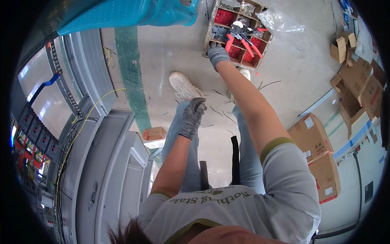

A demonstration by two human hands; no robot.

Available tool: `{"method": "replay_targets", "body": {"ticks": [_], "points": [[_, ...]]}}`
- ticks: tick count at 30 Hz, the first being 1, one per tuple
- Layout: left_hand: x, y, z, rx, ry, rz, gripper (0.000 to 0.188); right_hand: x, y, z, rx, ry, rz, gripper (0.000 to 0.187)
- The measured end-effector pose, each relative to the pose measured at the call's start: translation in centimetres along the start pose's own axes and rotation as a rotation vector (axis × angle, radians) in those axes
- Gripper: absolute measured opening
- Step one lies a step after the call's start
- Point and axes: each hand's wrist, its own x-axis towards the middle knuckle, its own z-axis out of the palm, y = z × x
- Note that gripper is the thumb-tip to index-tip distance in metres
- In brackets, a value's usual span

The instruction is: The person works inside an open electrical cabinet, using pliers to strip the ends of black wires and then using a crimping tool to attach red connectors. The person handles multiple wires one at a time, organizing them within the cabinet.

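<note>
My right hand (218, 55), in a grey glove, reaches into the near left compartment of a divided wooden box (266, 46) on the floor. Its fingertips are down among the dark contents, so what they touch is hidden. Beside it, red-handled crimping pliers (240, 35) and another red-handled tool (260, 30) lie across the dividers. Several compartments hold small red parts (224, 16); others hold silvery ones (247, 9). My left hand (192, 117), gloved too, is held above my left leg with its fingers curled closed. Whatever may be in them cannot be made out.
A clear plastic bag (280, 21) lies by the box's right side. Dark wire offcuts (228, 116) are scattered round my shoes. On the left stands an opened grey cabinet (97, 162) with wiring; a turquoise plastic stool (134, 15) is ahead. Cardboard boxes (312, 136) are stacked on the right.
</note>
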Motion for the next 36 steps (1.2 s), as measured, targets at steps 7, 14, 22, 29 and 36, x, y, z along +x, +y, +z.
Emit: {"method": "replay_targets", "body": {"ticks": [7,14,22,29,36], "points": [[0.0,-0.6,-0.9,-0.040,-0.046,0.003,0.020,3.8,1.1,5.1,0.157,0.177,0.188,0.053],[-0.2,0.6,-0.5,0.005,-0.028,0.022,0.018,3.1,1.2,2.0,0.089,-0.161,-0.025,0.043],[0.2,0.3,0.2,-0.100,-0.058,-0.010,0.017,0.9,1.3,-1.7,-0.116,-0.114,-0.261,0.032],[0.4,0.9,0.5,-0.032,-0.094,-0.023,0.019,2.1,2.0,0.0,-0.143,-0.123,-0.247,0.026],[0.9,1.9,1.8,-0.155,-0.067,-0.028,0.018,2.5,1.7,0.7,0.037,-0.151,-0.110,0.032]]}}
